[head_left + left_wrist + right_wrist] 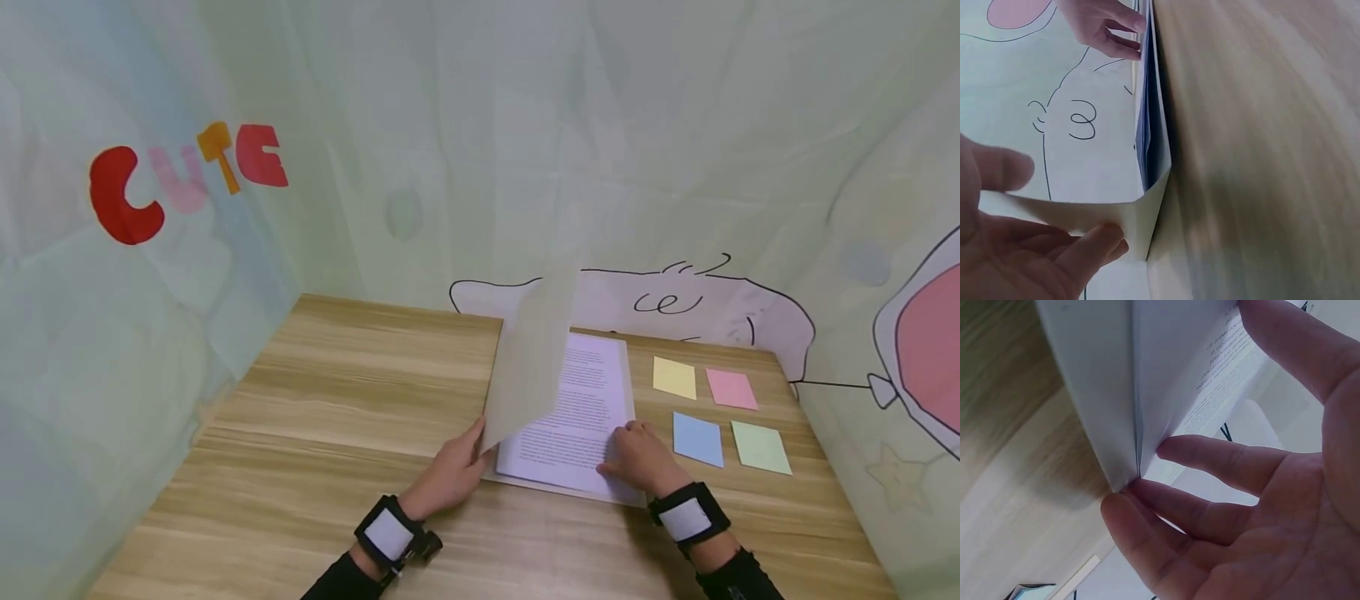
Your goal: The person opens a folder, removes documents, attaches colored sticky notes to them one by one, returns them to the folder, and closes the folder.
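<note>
A beige folder (pixel 631 392) of thin card lies right of centre in the head view, its beige card cover (pixel 528 367) raised along the left side and leaning right over a white printed sheet (pixel 581 454). The left hand (pixel 448 475) holds the cover's near edge loosely, thumb to one side and fingers on the outer face. The right hand (pixel 647 458) has its fingers spread, their tips touching the right edges of sheet and folder near the lower right corner.

The light wood-grain tabletop (pixel 337 392) stretches widest from the folder toward the frame's lower left; a narrower band lies below the folder. Right of it, small square paper notes, yellow (pixel 674 378), pink (pixel 732 389), blue (pixel 698 439) and green (pixel 761 447), sit with strips of wood between them, the blue one near the right hand. The folder's top edge is close to the pale printed fabric wall (pixel 450 167).
</note>
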`<state>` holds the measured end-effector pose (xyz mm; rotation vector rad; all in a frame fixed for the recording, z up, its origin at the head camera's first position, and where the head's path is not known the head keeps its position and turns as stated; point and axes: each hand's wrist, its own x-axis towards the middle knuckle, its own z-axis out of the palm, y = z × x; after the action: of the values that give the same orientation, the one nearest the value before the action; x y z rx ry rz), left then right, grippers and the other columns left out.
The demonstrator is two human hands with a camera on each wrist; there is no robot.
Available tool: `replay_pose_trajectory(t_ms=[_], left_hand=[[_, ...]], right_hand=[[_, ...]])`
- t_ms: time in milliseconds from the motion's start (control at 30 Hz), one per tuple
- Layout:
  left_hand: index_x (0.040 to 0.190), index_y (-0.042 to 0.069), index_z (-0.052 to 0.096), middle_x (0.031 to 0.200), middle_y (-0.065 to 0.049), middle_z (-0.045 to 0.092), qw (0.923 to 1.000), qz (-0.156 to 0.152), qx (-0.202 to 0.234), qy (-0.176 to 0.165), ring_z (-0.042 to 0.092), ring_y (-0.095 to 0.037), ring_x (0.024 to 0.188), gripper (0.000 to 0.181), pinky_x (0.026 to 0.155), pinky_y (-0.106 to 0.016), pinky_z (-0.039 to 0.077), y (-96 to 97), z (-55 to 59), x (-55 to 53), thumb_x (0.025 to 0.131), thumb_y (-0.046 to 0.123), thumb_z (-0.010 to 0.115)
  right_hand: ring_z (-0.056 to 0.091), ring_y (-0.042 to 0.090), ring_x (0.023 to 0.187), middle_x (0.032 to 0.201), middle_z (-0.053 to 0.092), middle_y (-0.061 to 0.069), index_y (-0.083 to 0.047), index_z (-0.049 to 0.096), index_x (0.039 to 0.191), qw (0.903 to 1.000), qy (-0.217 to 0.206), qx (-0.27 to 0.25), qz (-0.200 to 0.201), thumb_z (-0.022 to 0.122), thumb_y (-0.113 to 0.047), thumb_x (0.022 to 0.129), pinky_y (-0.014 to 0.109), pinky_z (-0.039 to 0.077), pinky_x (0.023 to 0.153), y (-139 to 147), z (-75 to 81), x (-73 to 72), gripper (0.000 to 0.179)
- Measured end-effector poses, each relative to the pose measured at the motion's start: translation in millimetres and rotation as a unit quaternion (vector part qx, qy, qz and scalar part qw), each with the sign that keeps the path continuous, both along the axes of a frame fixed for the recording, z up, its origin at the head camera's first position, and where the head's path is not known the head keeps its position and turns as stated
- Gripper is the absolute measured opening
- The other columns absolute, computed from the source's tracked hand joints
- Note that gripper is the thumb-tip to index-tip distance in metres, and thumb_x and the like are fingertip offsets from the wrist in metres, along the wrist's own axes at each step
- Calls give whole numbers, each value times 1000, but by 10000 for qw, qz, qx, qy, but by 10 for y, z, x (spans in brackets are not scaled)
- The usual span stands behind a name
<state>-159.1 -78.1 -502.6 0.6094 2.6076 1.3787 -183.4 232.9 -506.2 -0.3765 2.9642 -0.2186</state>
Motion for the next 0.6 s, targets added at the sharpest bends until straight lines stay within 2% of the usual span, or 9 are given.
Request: replay_pose_trajectory(t_ms=[167, 333, 600], left_hand=[[141, -14, 26, 141, -30, 35, 9993, 255, 259, 64, 38, -35, 129, 53, 101, -44, 34, -24, 48, 24, 96, 5, 46], [142, -10, 28, 139, -29, 39, 9951, 420, 830, 331, 45, -35, 124, 56, 96, -42, 40, -38, 95, 33, 89, -7, 44], [141, -7, 32, 139, -25, 41, 9868, 769, 1397, 265, 47, -32, 121, 61, 91, -38, 45, -76, 155, 47, 81, -13, 42]], right_hand=[[52, 33, 88, 94, 60, 22, 10, 62, 100, 10000, -51, 26, -60, 82, -34, 71, 47, 40, 86, 0, 0, 12, 56], [52, 32, 87, 97, 59, 23, 10, 61, 102, 9999, -108, 72, -96, 82, -35, 72, 47, 42, 84, 1, 27, 17, 58], [52, 32, 87, 97, 59, 23, 10, 61, 104, 9998, -101, 139, -32, 81, -36, 72, 48, 42, 85, -9, 30, 16, 60]])
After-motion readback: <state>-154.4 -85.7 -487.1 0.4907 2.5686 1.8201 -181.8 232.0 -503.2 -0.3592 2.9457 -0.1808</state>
